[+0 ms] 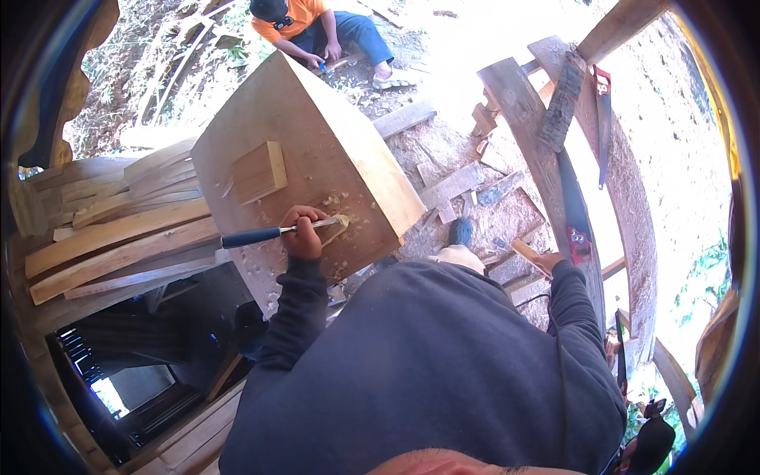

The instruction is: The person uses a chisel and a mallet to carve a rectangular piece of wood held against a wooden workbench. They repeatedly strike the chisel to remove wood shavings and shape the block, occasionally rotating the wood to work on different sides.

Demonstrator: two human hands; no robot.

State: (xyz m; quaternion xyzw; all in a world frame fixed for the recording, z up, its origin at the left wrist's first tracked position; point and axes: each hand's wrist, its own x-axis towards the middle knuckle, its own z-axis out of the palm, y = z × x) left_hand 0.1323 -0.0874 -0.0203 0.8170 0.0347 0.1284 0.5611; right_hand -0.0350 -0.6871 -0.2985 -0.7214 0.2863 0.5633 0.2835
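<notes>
My left hand [304, 232] is closed round the metal shank of a chisel [252, 237] with a dark blue handle. Its blade tip meets a small pale hollow in the top of a large wooden block [237, 127], with curled shavings scattered around. A smaller square piece of wood [260, 172] rests on the same surface, beyond my left hand. Out to the right, my right hand [546, 264] grips a tool with a light wooden handle [524, 251], held away from the chisel. The far end of that tool is hard to make out against the offcuts.
Stacked planks [119, 245] lie at the left, above a dark opening [158, 356]. At the right, long boards [514, 103] carry a red-handled saw [576, 214]; another saw [603, 127] hangs nearby. Offcuts [451, 186] litter the ground. A person in orange [305, 16] sits beyond the block.
</notes>
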